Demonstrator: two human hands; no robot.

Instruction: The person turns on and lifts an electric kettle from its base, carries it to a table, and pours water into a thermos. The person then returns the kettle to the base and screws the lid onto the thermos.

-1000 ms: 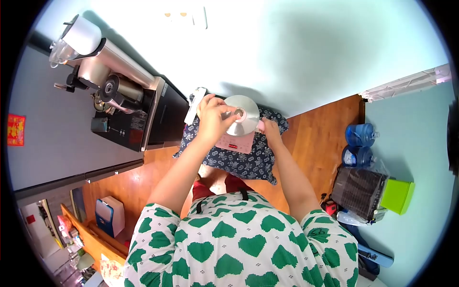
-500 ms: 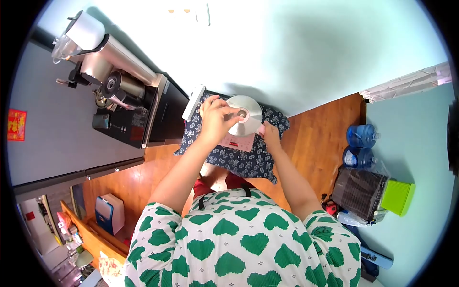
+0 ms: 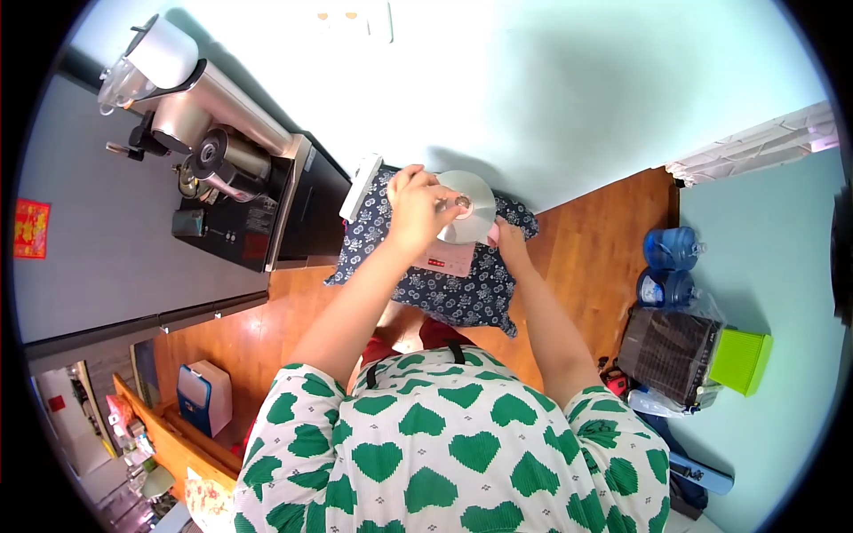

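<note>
My left hand (image 3: 416,209) pinches the dark knob in the middle of a round, shiny, see-through lid (image 3: 480,197). The lid lies over a small pan, whose body is mostly hidden beneath it. My right hand (image 3: 510,245) is closed round the pan's pink handle (image 3: 494,234) at the right of the lid. Below and partly behind them sits a flat pink appliance (image 3: 451,259) with a small red display or buttons. It rests on a dark blue cloth (image 3: 462,298) with white flower patterns.
A black counter with a coffee machine (image 3: 235,98) stands at the left. Against the wall ahead, a white strip-like object (image 3: 362,188) lies by the cloth's edge. Blue water bottles (image 3: 671,250), a dark crate (image 3: 671,355) and a green box (image 3: 740,361) are at the right.
Both hands, with the lid and pan, have shifted slightly up and to the right. The pinch on the knob and the grip on the handle stay the same.
</note>
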